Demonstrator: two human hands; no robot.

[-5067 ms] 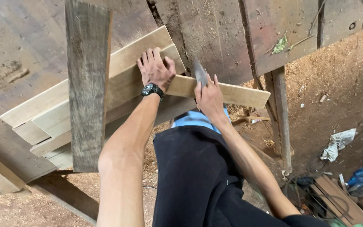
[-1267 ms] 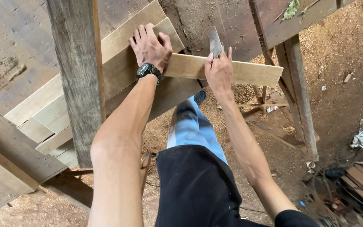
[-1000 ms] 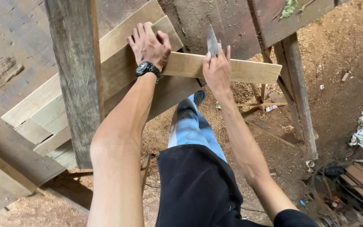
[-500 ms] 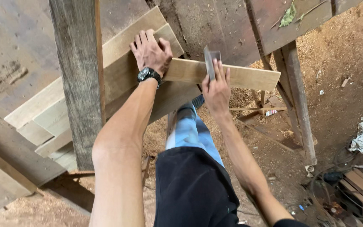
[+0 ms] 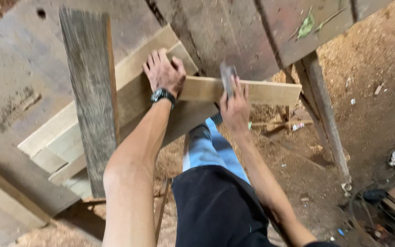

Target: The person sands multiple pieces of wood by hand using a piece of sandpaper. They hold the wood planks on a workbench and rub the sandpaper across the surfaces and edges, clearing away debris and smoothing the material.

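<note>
Sawing step: left hand [image 5: 163,73] flat, pinning plank [image 5: 270,91]; right hand [image 5: 235,107] clenched on handsaw [image 5: 227,77], next stroke needs steady pressure

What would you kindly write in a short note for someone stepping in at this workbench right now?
Left hand: flat, palm down, on the pale plank where it crosses the stacked light boards.
Right hand: gripping a dark flat tool, blurred, standing on the plank's face near its near edge.
The plank juts past the edge of the wooden bench; a grey weathered board lies across the stack.
Done: plank laid and pinned. No cut or mark is visible in it; whether work on it has begun cannot be told.
</note>
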